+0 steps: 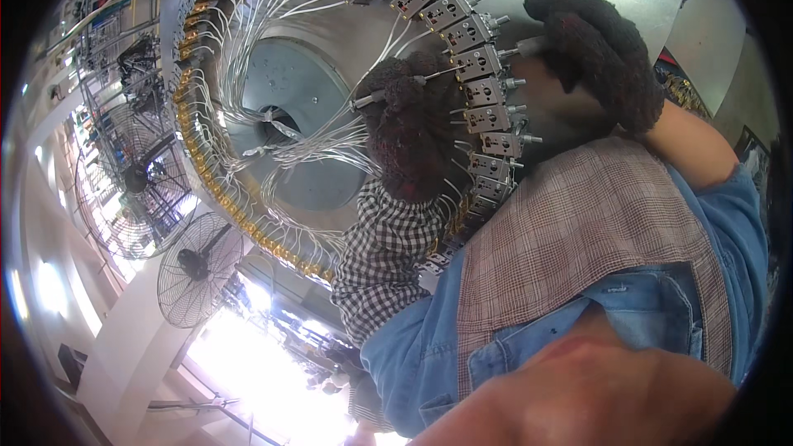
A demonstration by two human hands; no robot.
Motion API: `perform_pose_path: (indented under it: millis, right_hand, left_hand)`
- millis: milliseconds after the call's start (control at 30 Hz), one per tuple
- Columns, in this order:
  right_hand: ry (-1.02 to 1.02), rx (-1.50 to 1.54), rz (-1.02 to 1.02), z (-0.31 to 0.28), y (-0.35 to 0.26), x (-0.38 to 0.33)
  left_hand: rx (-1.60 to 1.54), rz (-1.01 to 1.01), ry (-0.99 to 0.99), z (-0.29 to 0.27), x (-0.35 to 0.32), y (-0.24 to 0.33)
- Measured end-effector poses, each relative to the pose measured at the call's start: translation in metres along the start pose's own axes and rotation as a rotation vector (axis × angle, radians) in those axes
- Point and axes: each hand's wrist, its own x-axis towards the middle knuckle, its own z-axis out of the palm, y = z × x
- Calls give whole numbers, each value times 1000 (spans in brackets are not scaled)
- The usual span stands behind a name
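My left hand (409, 136), in a dark knitted glove, is closed on a thin metal rod (368, 100). The rod's narrow end reaches the inner face of a metal clamp block (477, 64). Opposite, on the ring's outer side, my right hand (599, 54), also dark-gloved, pinches a short grey cylinder (529, 46) that lines up with the same block's outer end. Whether the cylinder is a separate piece or part of the block, I cannot tell. Several similar blocks stand along the ring's right side. White wires (330, 153) run beside my left hand.
The round metal machine has brass-coloured fittings (192, 120) along its left rim, with wires running to a grey central disc (318, 83). Two caged fans (198, 264) stand at the left. A plaid apron (570, 223) covers my front. Another person's arm shows at the bottom.
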Motion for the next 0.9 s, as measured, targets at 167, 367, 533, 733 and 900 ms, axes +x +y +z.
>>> perform_pose_path:
  millis: [167, 367, 533, 733, 900]
  right_hand:
    - [-70, -263, -329, -1, 13, 0]
    - [-33, -83, -27, 3, 4, -6]
    - [54, -27, 99, 5, 1, -6]
    - [-107, -29, 132, -1, -18, -1]
    - [-113, -4, 127, 0, -20, -4]
  left_hand:
    - [-52, 25, 2, -7, 0, -1]
    - [26, -50, 104, -8, 0, 1]
    - [75, 66, 9, -2, 0, -2]
    - [44, 32, 9, -9, -2, -1]
    - [63, 3, -19, -12, 1, 1]
